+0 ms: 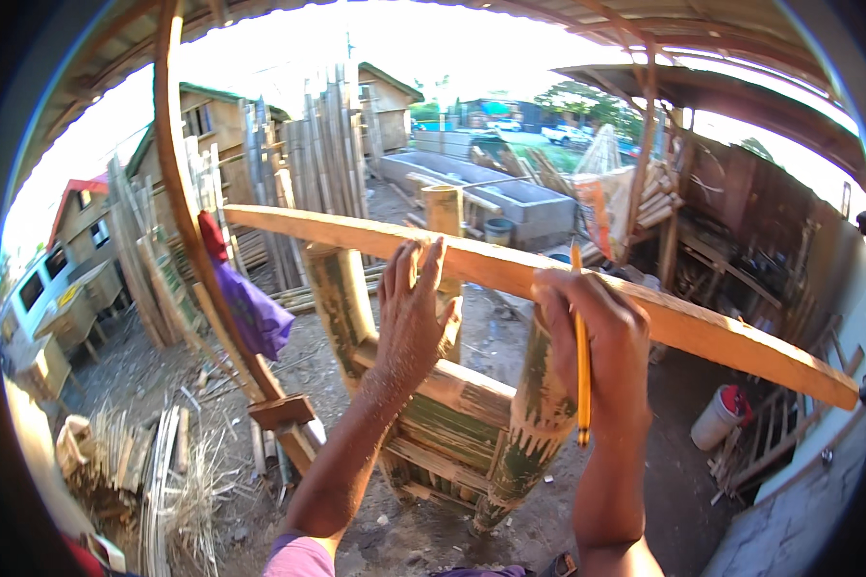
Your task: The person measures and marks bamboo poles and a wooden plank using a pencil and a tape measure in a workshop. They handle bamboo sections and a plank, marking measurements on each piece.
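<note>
A long wooden plank [741,344] crosses in front of me from far left to near right, above a bamboo frame. My left hand [414,313] lies against the plank's near side, fingers stretched up over its face and thumb apart below. Farther right, my right hand [601,327] is closed around a yellow pencil [582,375], with its knuckles at the plank. The pencil's upper end sticks up past the fingers; its lower end hangs below the hand. Under the plank stands the bamboo frame [452,389], with thick posts and split slats. The plank partly hides its post tops.
A leaning wooden post [178,154] with purple cloth [250,308] stands on the left. Split bamboo strips [159,481] lie at lower left. A white bucket [717,418] and wooden ladder-like frame [784,442] are at right. Concrete tanks [539,207] stand farther back.
</note>
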`<action>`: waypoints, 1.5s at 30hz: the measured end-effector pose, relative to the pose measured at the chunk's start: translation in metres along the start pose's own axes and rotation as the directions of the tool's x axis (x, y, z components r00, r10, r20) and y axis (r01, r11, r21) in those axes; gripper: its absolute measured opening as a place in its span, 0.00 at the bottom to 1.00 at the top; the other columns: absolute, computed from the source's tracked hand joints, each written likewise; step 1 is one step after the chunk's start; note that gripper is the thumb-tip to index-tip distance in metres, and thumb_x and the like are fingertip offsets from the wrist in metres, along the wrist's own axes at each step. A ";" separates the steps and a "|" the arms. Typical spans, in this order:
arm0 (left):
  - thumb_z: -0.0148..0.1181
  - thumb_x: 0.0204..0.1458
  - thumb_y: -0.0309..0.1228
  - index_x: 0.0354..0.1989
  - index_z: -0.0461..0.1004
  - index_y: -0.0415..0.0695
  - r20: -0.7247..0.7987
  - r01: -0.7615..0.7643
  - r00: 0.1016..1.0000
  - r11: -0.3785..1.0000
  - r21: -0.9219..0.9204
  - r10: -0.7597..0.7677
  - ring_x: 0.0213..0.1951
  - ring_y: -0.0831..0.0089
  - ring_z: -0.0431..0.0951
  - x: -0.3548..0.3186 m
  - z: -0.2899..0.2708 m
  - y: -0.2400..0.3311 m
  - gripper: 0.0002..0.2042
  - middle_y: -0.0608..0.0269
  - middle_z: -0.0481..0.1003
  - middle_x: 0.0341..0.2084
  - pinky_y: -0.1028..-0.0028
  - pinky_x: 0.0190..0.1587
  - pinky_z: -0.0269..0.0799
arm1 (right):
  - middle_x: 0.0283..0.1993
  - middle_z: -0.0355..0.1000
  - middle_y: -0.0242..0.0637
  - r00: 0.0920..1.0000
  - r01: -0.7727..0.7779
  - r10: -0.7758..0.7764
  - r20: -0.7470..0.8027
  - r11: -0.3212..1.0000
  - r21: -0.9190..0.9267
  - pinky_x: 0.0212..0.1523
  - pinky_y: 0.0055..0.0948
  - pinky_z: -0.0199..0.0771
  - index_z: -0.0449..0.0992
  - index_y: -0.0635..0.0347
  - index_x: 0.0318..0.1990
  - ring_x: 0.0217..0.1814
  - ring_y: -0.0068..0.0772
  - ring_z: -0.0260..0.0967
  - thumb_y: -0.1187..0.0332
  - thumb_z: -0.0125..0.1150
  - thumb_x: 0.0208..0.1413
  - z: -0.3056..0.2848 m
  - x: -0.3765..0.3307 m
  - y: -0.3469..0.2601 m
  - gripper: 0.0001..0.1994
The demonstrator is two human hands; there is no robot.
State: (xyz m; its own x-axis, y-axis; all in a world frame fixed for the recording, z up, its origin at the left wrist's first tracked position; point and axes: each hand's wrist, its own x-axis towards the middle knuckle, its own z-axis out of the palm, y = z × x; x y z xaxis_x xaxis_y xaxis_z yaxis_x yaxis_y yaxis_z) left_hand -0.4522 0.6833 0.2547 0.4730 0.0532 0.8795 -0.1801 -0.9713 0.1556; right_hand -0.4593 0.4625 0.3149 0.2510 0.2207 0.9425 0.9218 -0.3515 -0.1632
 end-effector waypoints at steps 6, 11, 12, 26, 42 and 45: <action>0.68 0.46 0.26 0.60 0.67 0.45 0.161 -0.213 0.969 0.960 0.181 0.185 0.61 0.55 0.67 0.042 0.031 -0.022 0.30 0.51 0.69 0.54 0.51 0.71 0.50 | 0.31 0.76 0.51 0.979 -0.076 0.169 0.119 0.831 -0.551 0.38 0.45 0.72 0.80 0.63 0.38 0.34 0.54 0.75 0.59 0.61 0.61 -0.056 0.019 0.041 0.14; 0.66 0.45 0.25 0.51 0.76 0.43 0.242 -0.326 0.924 0.941 0.094 0.296 0.56 0.54 0.74 0.066 0.033 -0.022 0.21 0.54 0.77 0.51 0.52 0.63 0.62 | 0.19 0.71 0.47 0.921 -0.187 0.359 0.150 0.746 -0.639 0.30 0.48 0.70 0.76 0.59 0.23 0.26 0.55 0.74 0.43 0.51 0.64 -0.074 0.002 0.074 0.28; 0.67 0.44 0.25 0.50 0.77 0.43 0.240 -0.343 0.919 0.935 0.090 0.314 0.55 0.54 0.75 0.070 0.034 -0.016 0.21 0.54 0.79 0.48 0.54 0.61 0.65 | 0.19 0.71 0.47 0.926 -0.178 0.350 0.144 0.740 -0.649 0.30 0.47 0.70 0.75 0.59 0.23 0.26 0.55 0.74 0.44 0.52 0.64 -0.077 0.000 0.082 0.28; 0.72 0.40 0.30 0.54 0.73 0.45 0.623 -0.724 0.547 0.689 0.018 0.559 0.44 0.58 0.82 0.222 0.171 0.173 0.27 0.55 0.79 0.40 0.60 0.48 0.79 | 0.21 0.71 0.48 0.924 -0.314 0.383 -0.009 0.743 -0.591 0.30 0.41 0.68 0.79 0.60 0.26 0.27 0.55 0.72 0.44 0.58 0.60 -0.215 -0.032 0.297 0.26; 0.61 0.42 0.32 0.37 0.77 0.46 0.777 -0.704 0.042 0.570 -0.423 0.628 0.38 0.52 0.81 0.237 0.517 0.315 0.12 0.55 0.80 0.31 0.56 0.40 0.77 | 0.31 0.80 0.49 0.388 -0.845 0.901 -0.194 0.263 -0.466 0.42 0.50 0.74 0.84 0.56 0.32 0.39 0.59 0.78 0.35 0.43 0.63 -0.240 -0.212 0.604 0.33; 0.62 0.43 0.33 0.38 0.76 0.46 0.645 -0.671 0.152 0.557 -0.489 0.749 0.39 0.55 0.81 0.206 0.600 0.323 0.12 0.58 0.79 0.32 0.58 0.40 0.77 | 0.33 0.80 0.49 0.266 -0.892 0.935 -0.236 0.146 -0.428 0.45 0.49 0.74 0.85 0.55 0.32 0.42 0.58 0.77 0.38 0.44 0.63 -0.248 -0.266 0.683 0.31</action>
State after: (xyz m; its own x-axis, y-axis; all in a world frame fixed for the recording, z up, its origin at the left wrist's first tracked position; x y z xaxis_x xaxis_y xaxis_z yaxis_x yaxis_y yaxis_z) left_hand 0.1050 0.2413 0.2165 0.4931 -0.8691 -0.0394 -0.8395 -0.4634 -0.2836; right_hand 0.0300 -0.0618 0.0255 0.8588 -0.4843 0.1670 -0.2156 -0.6374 -0.7398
